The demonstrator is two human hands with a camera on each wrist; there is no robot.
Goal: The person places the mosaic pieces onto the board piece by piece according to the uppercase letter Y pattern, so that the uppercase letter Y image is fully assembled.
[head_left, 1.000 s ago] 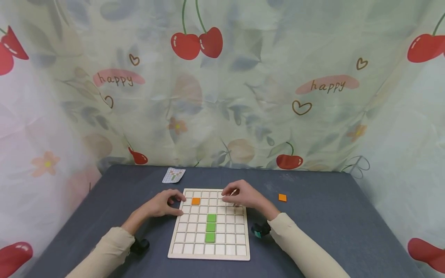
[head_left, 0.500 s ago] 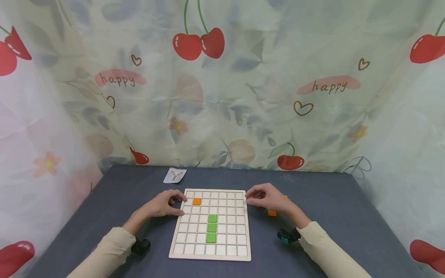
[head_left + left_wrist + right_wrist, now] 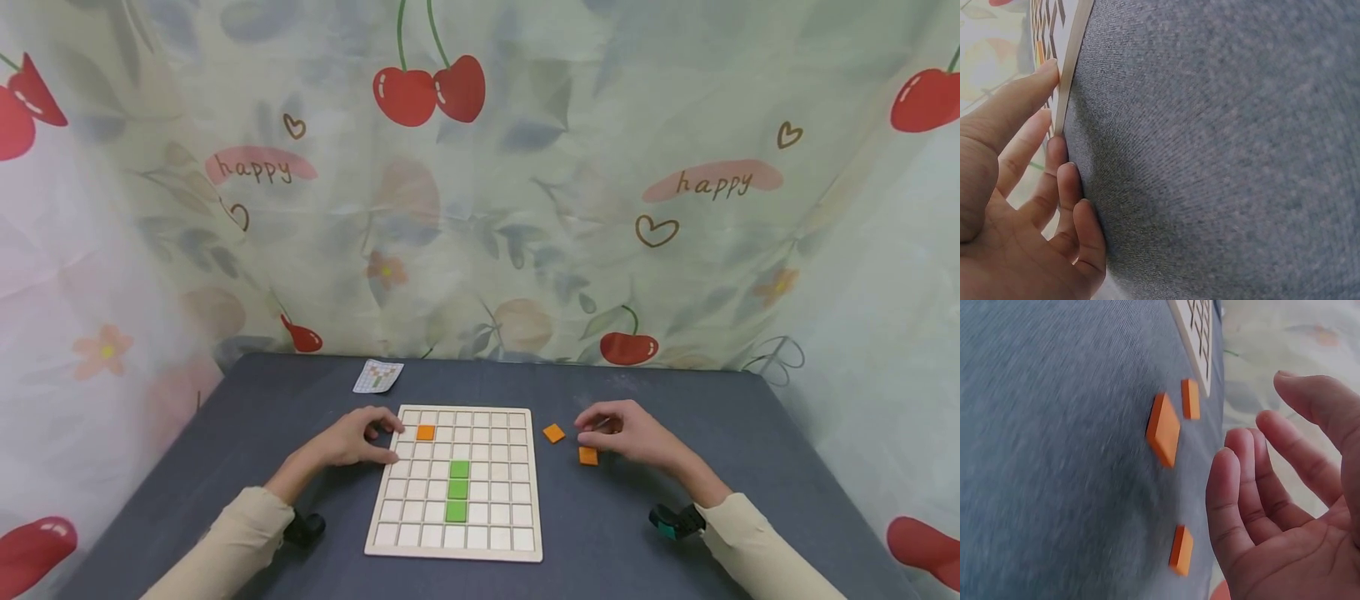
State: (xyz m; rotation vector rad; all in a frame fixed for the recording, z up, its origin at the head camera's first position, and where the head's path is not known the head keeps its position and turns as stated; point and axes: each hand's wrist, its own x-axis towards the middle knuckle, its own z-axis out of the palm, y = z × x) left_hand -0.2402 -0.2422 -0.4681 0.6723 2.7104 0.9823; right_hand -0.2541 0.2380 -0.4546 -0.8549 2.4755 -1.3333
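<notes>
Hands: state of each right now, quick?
Left hand: open, thumb and fingertip at the board's left edge, not closed around it.
Right hand: open, holding nothing, near the orange tiles.

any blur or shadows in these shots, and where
Head view: soft, even light, green square tiles clear-edged; left wrist: soft shadow on the dark grey cloth beside the left hand; right wrist: cloth streaky, orange square tiles slightly blurred.
</notes>
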